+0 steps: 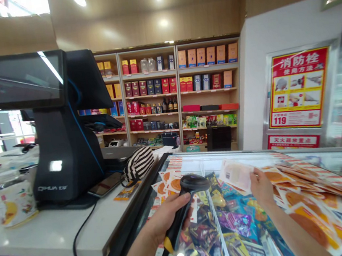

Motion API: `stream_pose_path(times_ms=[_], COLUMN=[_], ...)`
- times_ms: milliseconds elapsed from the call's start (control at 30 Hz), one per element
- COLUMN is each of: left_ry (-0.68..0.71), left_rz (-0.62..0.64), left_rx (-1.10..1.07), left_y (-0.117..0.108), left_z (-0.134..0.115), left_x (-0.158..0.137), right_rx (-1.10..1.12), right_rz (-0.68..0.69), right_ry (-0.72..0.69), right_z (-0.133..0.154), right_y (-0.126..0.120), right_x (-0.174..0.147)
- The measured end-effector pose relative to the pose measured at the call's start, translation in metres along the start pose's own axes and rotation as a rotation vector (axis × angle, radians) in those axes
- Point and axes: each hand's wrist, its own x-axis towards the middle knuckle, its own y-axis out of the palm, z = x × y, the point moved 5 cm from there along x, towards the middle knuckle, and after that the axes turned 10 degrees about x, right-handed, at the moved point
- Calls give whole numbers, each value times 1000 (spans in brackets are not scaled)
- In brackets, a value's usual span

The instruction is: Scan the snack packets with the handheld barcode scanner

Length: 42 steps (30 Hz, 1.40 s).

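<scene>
My left hand [170, 213] is wrapped round the handle of a black barcode scanner [194, 182], its cable trailing down toward me. The scanner's head points to the right. In my right hand [260, 185], fingers pinch the edge of a whitish flat packet [234, 175] with a barcode printed on the side facing me. Scanner and packet are apart, both above a glass-topped freezer. Beneath them, colourful wrapped ice creams [235, 220] show in the freezer. Many orange-and-white flat packets [311, 218] are heaped to the right of my right hand.
A black cash register [64, 138] stands on the white counter [46, 236] at left, with a striped pouch [138, 164] and a phone-like dark slab [105, 185] nearby. Shelves of boxed bottles [152, 87] line the back wall. A red fire-hydrant sign [296, 89] hangs at right.
</scene>
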Motion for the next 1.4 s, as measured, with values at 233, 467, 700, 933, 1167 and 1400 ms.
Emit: stream_pose_path(times_ms=[233, 467, 700, 933, 1167, 1400], left_ry=[56, 58, 57, 71, 60, 63], left_rz=[-20, -191, -329, -354, -358, -314], left_rx=[47, 68, 43, 30, 26, 1], left_y=[-12, -47, -66, -78, -74, -65], left_z=[1, 3, -7, -9, -15, -18], left_x=[7, 24, 27, 18, 7, 9], right_rx=[-52, -140, -136, 160, 37, -123], right_rz=[-4, 102, 404, 698, 825, 990], right_ry=[-45, -228, -382, -550, -498, -485], right_z=[12, 37, 84, 116, 105, 101], right_y=[3, 54, 114, 142, 133, 164], right_x=[-7, -35, -80, -122, -136, -141])
